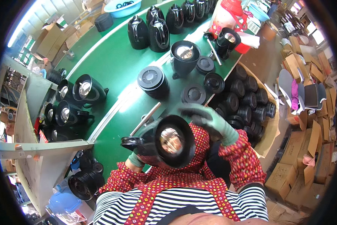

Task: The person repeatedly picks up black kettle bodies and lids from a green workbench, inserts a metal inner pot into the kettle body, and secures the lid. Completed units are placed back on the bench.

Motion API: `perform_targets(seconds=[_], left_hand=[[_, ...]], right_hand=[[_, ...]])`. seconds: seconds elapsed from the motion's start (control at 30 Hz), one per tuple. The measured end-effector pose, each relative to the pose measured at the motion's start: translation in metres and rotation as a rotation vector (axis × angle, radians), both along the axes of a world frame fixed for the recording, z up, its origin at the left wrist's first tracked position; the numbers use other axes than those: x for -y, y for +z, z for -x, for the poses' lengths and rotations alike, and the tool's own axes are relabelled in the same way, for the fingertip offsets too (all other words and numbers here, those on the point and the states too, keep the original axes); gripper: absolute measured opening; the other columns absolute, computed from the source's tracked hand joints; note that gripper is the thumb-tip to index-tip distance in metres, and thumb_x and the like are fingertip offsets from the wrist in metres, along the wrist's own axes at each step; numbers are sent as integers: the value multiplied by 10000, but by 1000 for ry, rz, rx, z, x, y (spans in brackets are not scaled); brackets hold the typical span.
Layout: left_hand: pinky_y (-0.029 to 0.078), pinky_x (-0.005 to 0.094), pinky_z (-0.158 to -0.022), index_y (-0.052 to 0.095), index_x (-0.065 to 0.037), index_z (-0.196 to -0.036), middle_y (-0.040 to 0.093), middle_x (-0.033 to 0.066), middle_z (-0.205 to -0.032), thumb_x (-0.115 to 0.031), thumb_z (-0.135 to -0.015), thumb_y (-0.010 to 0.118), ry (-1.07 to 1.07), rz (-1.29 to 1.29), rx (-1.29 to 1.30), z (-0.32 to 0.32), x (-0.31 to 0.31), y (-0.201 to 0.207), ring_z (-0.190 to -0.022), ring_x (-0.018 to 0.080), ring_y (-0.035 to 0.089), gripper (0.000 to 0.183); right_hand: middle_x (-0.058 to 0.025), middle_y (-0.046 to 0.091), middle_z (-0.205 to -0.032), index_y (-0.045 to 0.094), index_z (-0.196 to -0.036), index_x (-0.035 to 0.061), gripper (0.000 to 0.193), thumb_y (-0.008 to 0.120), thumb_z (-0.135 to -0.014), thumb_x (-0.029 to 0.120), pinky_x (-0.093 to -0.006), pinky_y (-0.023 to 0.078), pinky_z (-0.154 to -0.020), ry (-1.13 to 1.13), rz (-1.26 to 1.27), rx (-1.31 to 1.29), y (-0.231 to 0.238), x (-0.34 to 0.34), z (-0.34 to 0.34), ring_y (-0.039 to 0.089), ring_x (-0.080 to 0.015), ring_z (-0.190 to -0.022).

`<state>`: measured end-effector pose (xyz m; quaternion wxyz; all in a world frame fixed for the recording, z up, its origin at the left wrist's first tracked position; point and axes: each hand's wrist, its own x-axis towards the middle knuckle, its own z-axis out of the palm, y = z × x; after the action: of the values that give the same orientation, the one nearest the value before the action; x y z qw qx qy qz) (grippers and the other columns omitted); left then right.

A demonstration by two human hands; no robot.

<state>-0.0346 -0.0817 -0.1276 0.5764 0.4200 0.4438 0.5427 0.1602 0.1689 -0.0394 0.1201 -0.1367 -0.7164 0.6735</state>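
A black vacuum jug (150, 147) lies tilted in front of my body, its wide round opening toward me and a shiny silver liner inside. My left hand (137, 160), in a green-cuffed glove, supports it from the left; the jug hides its fingers. Right of the jug, my right hand (209, 119), in a grey-green glove with dark fingers, is smeared by motion, so its grip is unclear. Just beyond it lie round black lids (194, 93) on the green table (118, 71). A metal rod (146, 118) lies beside the jug.
A stack of black discs (153, 81) and an upright jug with its liner showing (185, 56) stand ahead. More jugs (86, 90) are grouped at left, others at the back. To the right, a carton (270, 129) holds several black round parts; cardboard boxes (292, 148) are piled beyond.
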Motion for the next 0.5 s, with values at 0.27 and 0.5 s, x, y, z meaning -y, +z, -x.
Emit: perform_targets(seconds=[0.27, 0.5], left_hand=[[341, 427, -1272, 385, -76, -1610, 483, 113, -1617, -451, -1039, 627, 310, 104, 246, 25, 23, -16, -1473, 247, 484, 724], [391, 410, -1244, 410, -53, -1598, 505, 127, -1600, -351, -1030, 672, 311, 1, 511, 20, 27, -14, -1459, 244, 496, 693]], right_hand=[[-355, 258, -1659, 267, -1686, 389, 1188, 853, -702, 702, -663, 257, -1208, -314, -1079, 850, -128, -65, 59, 246, -581, -1512], [-309, 423, -1528, 414, -1635, 166, 1034, 875, -762, 472, -563, 370, -1169, -579, -1132, 422, -118, -65, 42, 437, -492, -1385]])
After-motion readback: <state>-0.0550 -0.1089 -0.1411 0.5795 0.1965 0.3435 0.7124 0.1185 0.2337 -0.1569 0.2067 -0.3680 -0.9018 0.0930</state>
